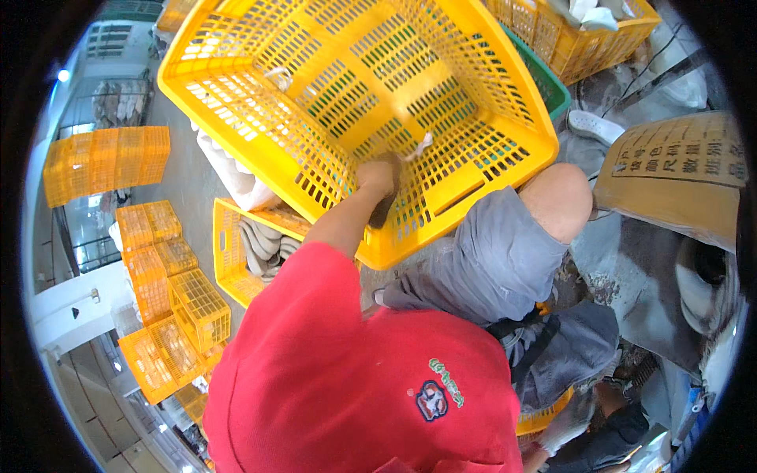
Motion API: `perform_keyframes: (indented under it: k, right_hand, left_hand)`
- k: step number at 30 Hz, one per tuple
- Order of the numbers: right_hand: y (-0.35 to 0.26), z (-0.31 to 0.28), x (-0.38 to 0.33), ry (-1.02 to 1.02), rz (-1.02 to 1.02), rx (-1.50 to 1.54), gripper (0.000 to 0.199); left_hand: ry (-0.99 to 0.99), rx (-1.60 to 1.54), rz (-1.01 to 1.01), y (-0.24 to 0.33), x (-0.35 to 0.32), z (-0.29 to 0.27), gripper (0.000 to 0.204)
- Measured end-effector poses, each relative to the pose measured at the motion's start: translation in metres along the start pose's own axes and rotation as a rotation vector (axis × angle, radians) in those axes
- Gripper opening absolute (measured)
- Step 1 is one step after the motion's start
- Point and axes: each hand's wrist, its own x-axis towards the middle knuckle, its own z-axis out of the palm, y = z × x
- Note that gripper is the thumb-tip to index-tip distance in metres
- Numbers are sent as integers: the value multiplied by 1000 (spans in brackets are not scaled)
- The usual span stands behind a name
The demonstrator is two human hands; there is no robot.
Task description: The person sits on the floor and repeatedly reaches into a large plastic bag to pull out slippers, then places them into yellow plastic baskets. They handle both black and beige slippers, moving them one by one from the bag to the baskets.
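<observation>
My left hand reaches into a large, tilted yellow plastic crate. It is closed around a grey-brown, sole-shaped piece, slightly blurred, close to the crate's near wall. Short white ties are fixed to the crate's mesh. At the lower right, a hand in a pale glove, apparently my right hand, is down near a dark object. Its fingers do not show clearly.
Beside my left arm, another yellow crate holds grey, curved, sole-like pieces. Stacked orange-yellow crates stand at left. A cardboard box and a white shoe-shaped item are on the right. A filled crate stands behind.
</observation>
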Motion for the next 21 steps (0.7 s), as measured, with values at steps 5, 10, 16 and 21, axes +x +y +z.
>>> perform_keyframes:
  k: [5, 10, 16, 21]
  right_hand:
    - [-118, 14, 36, 45, -280, 121, 46]
    - [-174, 4, 7, -313, -74, 809, 71]
    - [-140, -51, -6, 185, 296, 881, 51]
    - [-134, -66, 34, 564, 203, 739, 57]
  left_hand:
    - [160, -997, 603, 23, -159, -192, 31]
    - [-237, -1923, 928, 182, -346, -174, 69]
    - [-1395, -1946, 511, 364, -374, -86, 32]
    - [-1742, -1870, 533, 466, -442, -148, 39]
